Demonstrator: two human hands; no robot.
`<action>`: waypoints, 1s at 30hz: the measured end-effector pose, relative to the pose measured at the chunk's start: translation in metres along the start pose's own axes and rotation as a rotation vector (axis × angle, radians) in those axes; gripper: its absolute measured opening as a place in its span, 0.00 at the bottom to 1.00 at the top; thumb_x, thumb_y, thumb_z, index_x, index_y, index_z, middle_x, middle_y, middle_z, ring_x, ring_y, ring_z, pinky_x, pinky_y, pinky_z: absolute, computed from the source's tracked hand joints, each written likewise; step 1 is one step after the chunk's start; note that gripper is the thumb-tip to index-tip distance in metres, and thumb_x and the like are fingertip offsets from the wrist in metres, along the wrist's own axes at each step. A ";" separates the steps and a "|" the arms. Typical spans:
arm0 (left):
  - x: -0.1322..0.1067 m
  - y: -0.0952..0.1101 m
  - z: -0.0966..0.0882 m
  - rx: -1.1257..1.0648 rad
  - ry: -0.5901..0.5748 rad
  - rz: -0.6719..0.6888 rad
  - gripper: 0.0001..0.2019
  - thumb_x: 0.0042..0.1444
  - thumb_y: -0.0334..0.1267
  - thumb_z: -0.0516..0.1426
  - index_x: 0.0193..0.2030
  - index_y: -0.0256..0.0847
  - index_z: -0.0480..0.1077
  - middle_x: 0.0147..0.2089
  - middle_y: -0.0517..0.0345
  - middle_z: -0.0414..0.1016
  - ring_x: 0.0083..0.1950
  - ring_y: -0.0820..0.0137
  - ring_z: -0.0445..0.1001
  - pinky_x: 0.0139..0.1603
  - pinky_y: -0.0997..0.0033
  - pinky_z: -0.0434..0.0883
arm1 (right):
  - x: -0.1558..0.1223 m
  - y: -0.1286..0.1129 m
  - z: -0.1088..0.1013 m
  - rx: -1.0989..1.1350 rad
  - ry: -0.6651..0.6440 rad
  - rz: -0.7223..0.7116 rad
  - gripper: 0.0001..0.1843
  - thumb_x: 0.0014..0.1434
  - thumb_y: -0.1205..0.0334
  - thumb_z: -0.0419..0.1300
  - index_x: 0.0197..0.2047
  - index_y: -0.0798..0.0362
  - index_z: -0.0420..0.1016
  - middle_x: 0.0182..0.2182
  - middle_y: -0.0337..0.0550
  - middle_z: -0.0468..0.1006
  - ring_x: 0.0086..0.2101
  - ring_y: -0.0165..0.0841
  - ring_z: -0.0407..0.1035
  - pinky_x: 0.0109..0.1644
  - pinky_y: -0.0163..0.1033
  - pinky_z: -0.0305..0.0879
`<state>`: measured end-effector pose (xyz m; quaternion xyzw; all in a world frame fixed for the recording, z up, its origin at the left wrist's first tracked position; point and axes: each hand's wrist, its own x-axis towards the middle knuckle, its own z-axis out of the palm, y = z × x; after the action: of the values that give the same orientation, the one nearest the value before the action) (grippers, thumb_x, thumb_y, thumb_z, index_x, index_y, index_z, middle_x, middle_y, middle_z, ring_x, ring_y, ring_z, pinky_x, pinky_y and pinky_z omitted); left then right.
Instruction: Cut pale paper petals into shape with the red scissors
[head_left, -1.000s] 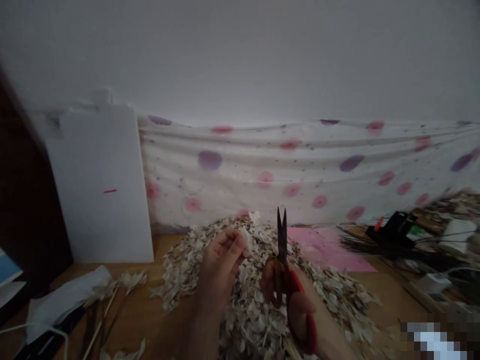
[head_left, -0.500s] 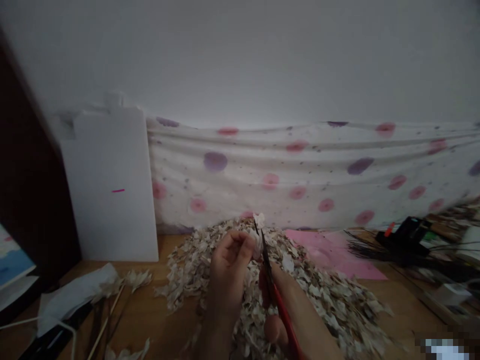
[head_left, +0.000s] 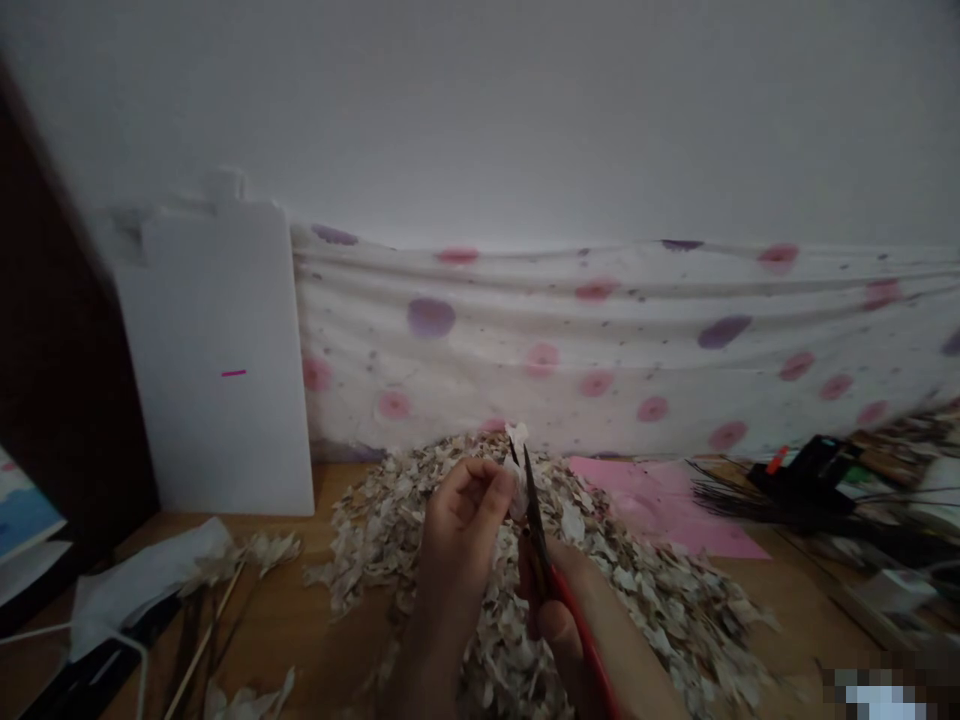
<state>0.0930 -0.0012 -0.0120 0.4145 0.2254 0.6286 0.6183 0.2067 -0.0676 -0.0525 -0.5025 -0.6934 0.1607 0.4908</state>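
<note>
Between the thumb and fingers of my left hand (head_left: 466, 510) is a small, thin whitish piece (head_left: 517, 490), perhaps a petal or scrap of paper. My right hand (head_left: 559, 590) is closed round red-handled scissors (head_left: 574, 615). Their dark blades point up and away, slightly parted, right beside the pinched piece. A pale tip (head_left: 517, 434) shows at the blade ends; whether it is joined to the held piece I cannot tell. Beneath both hands spreads a large heap of pale, dry, petal-like flakes (head_left: 382, 535).
Behind the heap hangs a white cloth (head_left: 487, 350) with pink and purple spots. A white board (head_left: 225, 430) stands at left. Pink paper (head_left: 675, 510) and dark wires (head_left: 727, 500) lie right. Dried flowers on stems and a white sheet (head_left: 150, 570) lie front left on the wooden table (head_left: 337, 640).
The scissor blades have spread a little farther apart and my right thumb has shifted up along the red handle. My left hand keeps its pinch. The view has shifted slightly.
</note>
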 end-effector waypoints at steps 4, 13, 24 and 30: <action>0.001 0.002 0.000 -0.012 -0.015 -0.013 0.21 0.45 0.52 0.71 0.29 0.37 0.71 0.25 0.63 0.70 0.27 0.77 0.66 0.30 0.78 0.65 | 0.009 -0.008 -0.003 -0.053 -0.130 0.159 0.48 0.47 0.13 0.35 0.29 0.52 0.66 0.23 0.39 0.69 0.24 0.31 0.58 0.26 0.35 0.52; 0.002 0.004 -0.003 -0.054 -0.049 -0.028 0.20 0.47 0.50 0.71 0.30 0.37 0.70 0.25 0.64 0.70 0.27 0.78 0.67 0.31 0.79 0.66 | 0.014 -0.016 -0.005 -0.019 -0.184 0.262 0.47 0.39 0.10 0.36 0.25 0.50 0.58 0.22 0.37 0.61 0.25 0.30 0.51 0.26 0.35 0.48; 0.007 0.005 -0.011 -0.026 -0.080 0.025 0.17 0.52 0.49 0.68 0.29 0.37 0.70 0.25 0.64 0.70 0.28 0.78 0.68 0.32 0.80 0.67 | 0.009 -0.010 -0.009 0.049 -0.129 0.296 0.48 0.38 0.09 0.38 0.23 0.51 0.61 0.19 0.37 0.62 0.22 0.30 0.54 0.25 0.35 0.48; 0.005 -0.004 -0.006 -0.005 -0.003 0.118 0.19 0.57 0.54 0.63 0.31 0.39 0.67 0.29 0.61 0.71 0.32 0.73 0.71 0.37 0.75 0.69 | 0.000 -0.004 -0.004 0.082 -0.092 0.082 0.48 0.54 0.18 0.42 0.52 0.52 0.70 0.47 0.53 0.76 0.46 0.45 0.71 0.52 0.47 0.67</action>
<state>0.0906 0.0053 -0.0172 0.4264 0.1979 0.6638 0.5817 0.2081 -0.0709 -0.0477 -0.5020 -0.6868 0.2320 0.4717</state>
